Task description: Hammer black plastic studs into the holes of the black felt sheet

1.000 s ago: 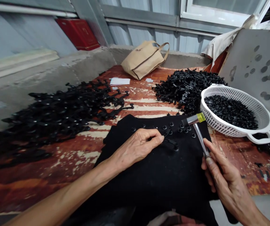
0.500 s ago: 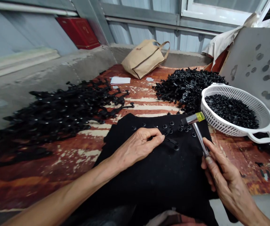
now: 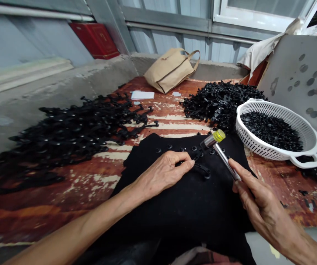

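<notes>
A: What do the hands have in the head view?
B: The left hand [image 3: 172,167] pinches a small black strap [image 3: 202,168] between thumb and fingers, over the far half of the black cloth [image 3: 186,209]. The right hand [image 3: 262,200] is wrapped round a hammer [image 3: 223,156], whose head hangs above the cloth's far right part.
A: And around the cloth?
B: A white basket [image 3: 254,142] sits to its right on the worktop [image 3: 103,178]; a dark pile [image 3: 78,134] lies to its left.

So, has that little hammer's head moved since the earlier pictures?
Yes. Judged against the white basket, the hammer head has swung left, away from the basket's rim and closer to the left hand.
</notes>
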The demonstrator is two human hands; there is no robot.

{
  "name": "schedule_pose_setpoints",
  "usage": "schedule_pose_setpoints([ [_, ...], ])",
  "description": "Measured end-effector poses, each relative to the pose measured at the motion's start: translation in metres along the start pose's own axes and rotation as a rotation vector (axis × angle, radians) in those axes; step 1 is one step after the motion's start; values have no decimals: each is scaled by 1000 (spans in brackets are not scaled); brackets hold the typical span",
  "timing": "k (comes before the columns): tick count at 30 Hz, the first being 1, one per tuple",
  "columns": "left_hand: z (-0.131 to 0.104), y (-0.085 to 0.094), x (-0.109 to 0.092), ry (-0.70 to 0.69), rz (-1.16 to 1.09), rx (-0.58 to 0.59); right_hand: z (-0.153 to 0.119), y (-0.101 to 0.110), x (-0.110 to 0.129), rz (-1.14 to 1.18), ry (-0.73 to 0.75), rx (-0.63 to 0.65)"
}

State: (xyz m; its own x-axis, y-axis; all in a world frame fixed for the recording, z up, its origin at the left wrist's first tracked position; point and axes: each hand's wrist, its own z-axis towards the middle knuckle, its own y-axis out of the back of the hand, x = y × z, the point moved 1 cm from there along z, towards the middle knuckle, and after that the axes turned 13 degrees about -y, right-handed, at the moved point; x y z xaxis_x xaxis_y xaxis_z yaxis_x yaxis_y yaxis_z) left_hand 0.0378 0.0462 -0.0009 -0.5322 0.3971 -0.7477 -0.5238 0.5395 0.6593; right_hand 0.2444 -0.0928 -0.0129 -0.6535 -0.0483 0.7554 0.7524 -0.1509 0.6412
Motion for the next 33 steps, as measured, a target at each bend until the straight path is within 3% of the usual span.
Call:
schedule_pose_setpoints([
  [4,0,-1,0,-35,2,-10,12,2,2,-152,128,-66],
  [8,2,-1,2,-46,-23,0,19,1,-1,-366,84,8],
  [15,3,2,3,-60,-27,9,18,9,15,-237,200,-131],
  [20,3,2,2,-64,-20,18,23,4,10,-423,117,-7],
  [24,4,1,5,-63,-21,28,19,5,11,-288,161,-116],
  [28,6,0,6,-75,20,26,17,3,8,-458,85,-6],
  [33,6,0,3,-52,51,53,14,4,7,-367,113,-77],
])
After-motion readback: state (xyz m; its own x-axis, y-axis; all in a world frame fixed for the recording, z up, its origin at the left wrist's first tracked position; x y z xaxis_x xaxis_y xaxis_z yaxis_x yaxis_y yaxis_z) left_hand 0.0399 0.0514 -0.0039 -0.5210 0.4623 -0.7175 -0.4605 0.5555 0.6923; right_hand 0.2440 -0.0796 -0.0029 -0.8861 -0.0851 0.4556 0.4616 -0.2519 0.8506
